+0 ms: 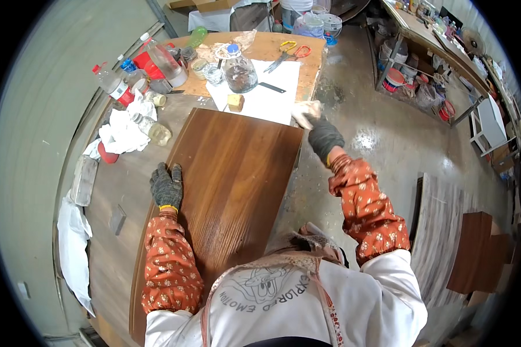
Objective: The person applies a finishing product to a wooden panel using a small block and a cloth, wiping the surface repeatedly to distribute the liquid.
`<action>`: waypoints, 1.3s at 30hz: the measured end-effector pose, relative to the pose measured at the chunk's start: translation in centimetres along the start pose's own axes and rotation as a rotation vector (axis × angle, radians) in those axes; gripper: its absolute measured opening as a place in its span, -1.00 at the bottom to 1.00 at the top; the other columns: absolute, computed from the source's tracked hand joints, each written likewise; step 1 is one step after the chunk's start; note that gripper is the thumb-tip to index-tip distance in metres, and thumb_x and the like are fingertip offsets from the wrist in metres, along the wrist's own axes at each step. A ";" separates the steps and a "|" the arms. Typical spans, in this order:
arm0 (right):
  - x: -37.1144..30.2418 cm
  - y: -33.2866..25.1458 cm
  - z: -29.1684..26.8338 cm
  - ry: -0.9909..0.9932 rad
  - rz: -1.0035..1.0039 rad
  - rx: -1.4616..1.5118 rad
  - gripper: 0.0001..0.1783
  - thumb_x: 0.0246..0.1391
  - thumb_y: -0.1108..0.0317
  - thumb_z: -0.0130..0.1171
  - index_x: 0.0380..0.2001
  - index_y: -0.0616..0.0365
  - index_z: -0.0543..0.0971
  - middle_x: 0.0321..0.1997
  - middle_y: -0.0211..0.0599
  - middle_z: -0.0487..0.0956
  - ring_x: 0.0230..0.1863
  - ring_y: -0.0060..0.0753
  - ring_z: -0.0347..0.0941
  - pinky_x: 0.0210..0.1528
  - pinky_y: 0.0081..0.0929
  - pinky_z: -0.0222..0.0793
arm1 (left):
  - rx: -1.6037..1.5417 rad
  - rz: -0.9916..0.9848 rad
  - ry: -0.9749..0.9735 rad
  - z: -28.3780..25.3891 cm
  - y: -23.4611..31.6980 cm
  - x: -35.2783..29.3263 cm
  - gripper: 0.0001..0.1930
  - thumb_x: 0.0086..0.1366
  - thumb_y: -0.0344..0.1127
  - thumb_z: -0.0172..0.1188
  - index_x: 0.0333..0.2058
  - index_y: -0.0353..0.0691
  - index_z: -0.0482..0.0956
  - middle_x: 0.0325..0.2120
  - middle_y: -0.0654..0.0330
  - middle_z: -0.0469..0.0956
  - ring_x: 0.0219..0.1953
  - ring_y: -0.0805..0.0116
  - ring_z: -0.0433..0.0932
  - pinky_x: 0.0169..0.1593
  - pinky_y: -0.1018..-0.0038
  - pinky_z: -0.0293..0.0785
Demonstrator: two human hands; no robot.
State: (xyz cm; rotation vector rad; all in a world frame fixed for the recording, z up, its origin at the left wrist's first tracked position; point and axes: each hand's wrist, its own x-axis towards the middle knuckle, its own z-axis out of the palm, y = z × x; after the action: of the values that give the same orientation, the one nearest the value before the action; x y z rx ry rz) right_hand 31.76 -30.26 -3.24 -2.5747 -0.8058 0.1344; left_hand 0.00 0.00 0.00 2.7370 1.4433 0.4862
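A brown wood-grain panel lies in front of me on the workbench. My left hand, in a dark grey glove, rests with its fingers stretched out along the panel's left edge. Off the panel's far right corner, my right hand grips a pale, crumpled cloth; the fingers are partly hidden and slightly blurred. White paper lies just beyond the panel's far edge. On it sit a yellowish block, a clear jar with dark contents and a dark flat blade.
Scissors lie at the bench's far end. Several bottles, including a red-capped one, stand at the far left near white crumpled paper and a glass jar. A small grey block lies left of the panel. Boards are on the right.
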 end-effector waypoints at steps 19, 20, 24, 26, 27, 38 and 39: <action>-3.1 -8.2 -4.3 0.127 -0.660 -0.336 -0.36 0.04 0.33 -0.05 0.26 -0.13 0.21 0.19 0.19 0.25 0.10 0.14 0.30 0.05 -0.12 0.32 | -0.070 -0.085 -0.031 -2.5 -1.1 -1.4 -0.43 0.25 0.05 0.02 0.06 -0.29 0.33 -0.04 -0.16 0.39 0.03 -0.11 0.33 0.12 0.12 0.21; -3.2 -9.3 -3.9 0.033 -0.779 -0.517 -0.31 0.05 0.27 -0.03 0.29 -0.11 0.13 0.22 0.20 0.22 0.13 0.12 0.28 0.06 -0.11 0.32 | -0.081 -0.068 -0.018 -2.7 -0.7 -1.2 -0.44 0.25 0.04 0.02 0.07 -0.29 0.33 -0.04 -0.16 0.40 0.02 -0.11 0.34 0.11 0.12 0.22; -2.4 -16.8 -2.0 -0.201 -1.028 -0.314 -0.45 0.06 0.20 0.04 0.11 0.20 0.32 0.17 0.34 0.23 0.09 0.23 0.29 0.09 -0.11 0.28 | -0.053 -0.072 0.014 -2.8 -0.5 -0.4 -0.43 0.25 0.04 0.01 0.07 -0.29 0.33 -0.03 -0.14 0.40 0.01 -0.10 0.35 0.10 0.11 0.23; 0.4 -19.9 -0.2 -0.251 -1.081 -0.220 -0.44 0.09 0.16 0.02 0.12 0.20 0.32 0.19 0.39 0.19 0.14 0.28 0.24 0.15 -0.12 0.22 | -0.051 -0.108 0.004 -2.9 -0.8 -0.5 -0.43 0.25 0.05 0.01 0.07 -0.29 0.34 0.00 -0.13 0.39 0.05 -0.11 0.33 0.16 0.11 0.18; 2.2 -21.4 2.3 -0.260 -1.121 -0.167 -0.44 0.10 0.15 -0.01 0.13 0.22 0.31 0.20 0.43 0.16 0.17 0.32 0.20 0.18 -0.13 0.19 | -0.040 -0.151 0.008 -2.0 -1.5 -0.9 -0.43 0.25 0.05 0.01 0.07 -0.29 0.34 0.00 -0.13 0.39 0.05 -0.11 0.33 0.16 0.11 0.18; 20.9 -32.1 18.8 -0.176 -1.200 -0.518 -0.53 0.22 0.17 -0.29 0.19 -0.08 0.28 0.32 -0.04 0.17 0.21 0.19 0.19 0.20 -0.01 0.15 | -0.007 -0.107 0.005 -3.6 1.7 -10.7 -0.48 0.23 0.01 0.03 0.04 -0.26 0.40 0.08 -0.04 0.36 0.18 -0.02 0.26 0.28 0.04 0.01; 22.1 -33.5 19.5 -0.137 -1.400 -0.623 -0.54 0.23 0.16 -0.29 0.18 -0.08 0.30 0.28 0.01 0.21 0.19 0.15 0.21 0.17 -0.09 0.20 | -0.006 -0.130 0.027 -4.9 1.6 -13.0 -0.48 0.23 0.00 0.04 0.03 -0.25 0.41 0.09 -0.03 0.36 0.18 0.00 0.27 0.28 0.04 0.04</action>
State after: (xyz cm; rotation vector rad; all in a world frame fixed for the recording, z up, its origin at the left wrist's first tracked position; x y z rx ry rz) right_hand 28.32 14.20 -5.38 -1.8122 -2.7574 -0.4266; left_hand -6.94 -12.06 1.46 2.6199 1.6106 0.5226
